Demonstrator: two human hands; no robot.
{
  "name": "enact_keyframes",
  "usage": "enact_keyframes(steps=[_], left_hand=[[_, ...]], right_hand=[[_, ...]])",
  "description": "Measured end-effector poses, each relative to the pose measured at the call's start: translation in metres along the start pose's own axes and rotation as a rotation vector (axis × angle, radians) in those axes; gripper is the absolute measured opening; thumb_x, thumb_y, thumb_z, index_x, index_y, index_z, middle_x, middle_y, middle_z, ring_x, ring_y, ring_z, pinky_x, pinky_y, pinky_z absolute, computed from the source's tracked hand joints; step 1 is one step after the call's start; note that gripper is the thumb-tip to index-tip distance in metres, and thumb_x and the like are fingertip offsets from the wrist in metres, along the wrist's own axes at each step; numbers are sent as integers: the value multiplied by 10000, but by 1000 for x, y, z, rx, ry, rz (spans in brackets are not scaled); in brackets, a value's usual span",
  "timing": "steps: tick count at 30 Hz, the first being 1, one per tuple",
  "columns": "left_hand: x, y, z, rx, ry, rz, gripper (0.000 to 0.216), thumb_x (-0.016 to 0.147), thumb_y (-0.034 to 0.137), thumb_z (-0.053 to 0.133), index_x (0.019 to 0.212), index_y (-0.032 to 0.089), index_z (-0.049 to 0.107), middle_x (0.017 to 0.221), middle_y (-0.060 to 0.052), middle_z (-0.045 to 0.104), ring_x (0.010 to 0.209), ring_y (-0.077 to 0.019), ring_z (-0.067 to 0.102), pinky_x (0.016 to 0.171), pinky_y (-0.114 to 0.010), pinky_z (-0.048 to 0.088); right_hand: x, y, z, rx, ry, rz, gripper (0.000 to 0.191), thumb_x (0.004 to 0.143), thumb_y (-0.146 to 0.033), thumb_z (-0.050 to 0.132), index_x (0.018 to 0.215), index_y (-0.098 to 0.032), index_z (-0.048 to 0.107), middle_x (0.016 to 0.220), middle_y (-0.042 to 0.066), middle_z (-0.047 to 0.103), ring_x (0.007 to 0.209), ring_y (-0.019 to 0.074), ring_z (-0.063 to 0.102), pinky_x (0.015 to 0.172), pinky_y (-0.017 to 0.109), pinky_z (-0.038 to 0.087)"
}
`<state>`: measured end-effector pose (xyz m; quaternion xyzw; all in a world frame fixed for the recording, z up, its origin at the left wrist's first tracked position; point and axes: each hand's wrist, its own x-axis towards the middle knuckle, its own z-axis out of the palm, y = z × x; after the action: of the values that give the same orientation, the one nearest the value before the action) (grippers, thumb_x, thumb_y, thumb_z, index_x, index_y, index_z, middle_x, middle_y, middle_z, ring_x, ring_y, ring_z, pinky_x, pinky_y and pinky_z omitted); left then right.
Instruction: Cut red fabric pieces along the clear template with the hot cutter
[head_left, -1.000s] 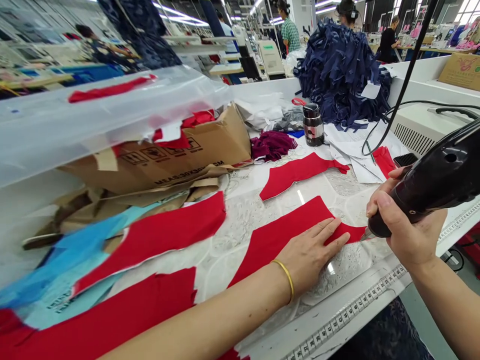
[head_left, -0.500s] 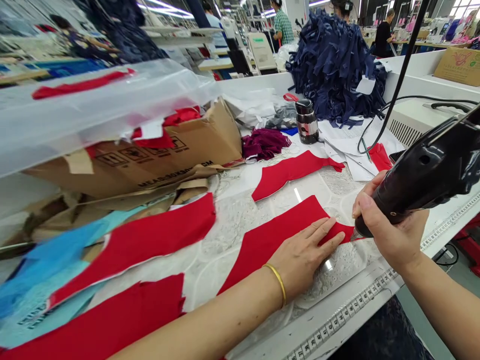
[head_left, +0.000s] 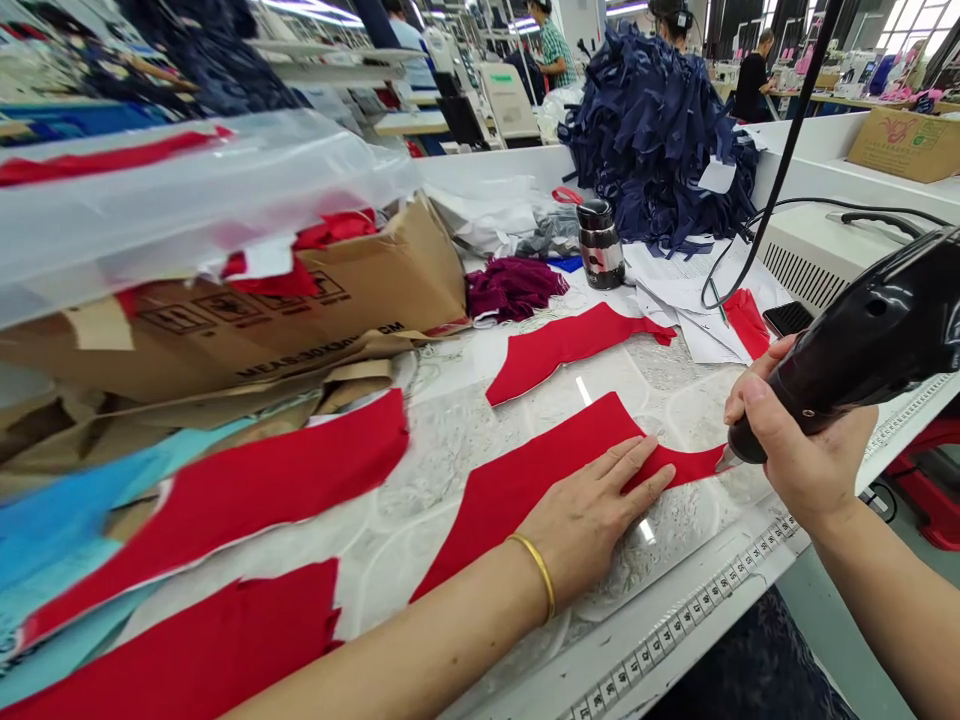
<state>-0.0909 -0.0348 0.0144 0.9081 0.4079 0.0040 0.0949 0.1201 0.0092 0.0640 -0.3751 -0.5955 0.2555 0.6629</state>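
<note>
Centrally, one red cloth (head_left: 540, 470), flat on the table (head_left: 637, 625), wide at the middle and tapering to a narrow right end. Left hand (head_left: 581, 515): palm down on that cloth, fingers outstretched and slightly spread, gripping nothing. Right hand (head_left: 806, 455): fingers closed around a black power tool (head_left: 870, 350), tilted, its tip at the cloth's narrow end; whether they touch cannot be told. Also: a second red piece (head_left: 577, 345) lying behind; a bottle (head_left: 601, 250), upright, beyond it; purple fabric (head_left: 514, 290) left of the bottle; a measuring tape (head_left: 686, 615) along the near edge.
</note>
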Motion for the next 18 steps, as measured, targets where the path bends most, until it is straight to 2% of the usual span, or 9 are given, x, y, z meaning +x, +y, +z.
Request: enact_keyframes(steps=[4, 6, 9, 11, 14, 16, 18], left_hand=[[-13, -7, -8, -4, 35, -28, 842, 768, -57, 487, 1536, 277, 395, 1648, -88, 346, 1504, -266, 355, 1167, -439, 435], [-30, -16, -16, 19, 98, -102, 725, 826, -13, 465, 1499, 257, 448, 1591, -90, 431, 1447, -262, 438, 1150, -428, 454], [-67, -34, -27, 73, 186, -299, 370, 1007, 240, 401, 1323, 221, 592, 1313, -124, 630, 1177, -286, 635, 999, -429, 558], [-94, -45, -30, 87, 182, -418, 359, 1023, 446, 408, 1176, 214, 635, 1132, -121, 663, 1018, -306, 666, 905, -452, 575], [-126, -53, -24, 38, 185, -554, 475, 945, 676, 467, 940, 233, 638, 953, -79, 661, 880, -300, 652, 798, -420, 557], [-136, -51, -18, -51, 164, -597, 483, 908, 705, 500, 841, 240, 614, 886, -63, 648, 834, -285, 637, 756, -388, 534], [-138, -46, -12, -166, 148, -612, 441, 922, 647, 493, 770, 243, 581, 849, -56, 634, 811, -268, 616, 746, -372, 514]], right_hand=[[0, 1, 0, -21, 16, 1, 277, 820, -310, 742, 724, -236, 493, 638, -33, 546, 559, 147, 542, 560, 355, 495], [0, 1, 0, 6, 18, -21, 285, 831, -315, 735, 719, -235, 486, 637, -37, 543, 558, 139, 533, 560, 343, 485], [2, 2, -1, 45, 40, -27, 278, 827, -338, 743, 766, -239, 490, 643, -47, 542, 560, 131, 528, 568, 331, 483], [4, 1, -1, 35, 57, -12, 293, 802, -360, 763, 821, -242, 495, 667, -49, 546, 579, 133, 538, 580, 329, 490], [7, -3, 1, -47, 33, -11, 324, 787, -402, 763, 856, -242, 490, 709, -39, 554, 604, 140, 548, 571, 320, 485], [8, -5, 3, -124, -5, -27, 330, 798, -423, 745, 862, -245, 475, 712, -37, 551, 584, 138, 537, 537, 310, 465], [9, -6, 3, -221, -50, -49, 342, 806, -437, 734, 930, -246, 480, 742, -30, 574, 598, 149, 557, 537, 311, 471]])
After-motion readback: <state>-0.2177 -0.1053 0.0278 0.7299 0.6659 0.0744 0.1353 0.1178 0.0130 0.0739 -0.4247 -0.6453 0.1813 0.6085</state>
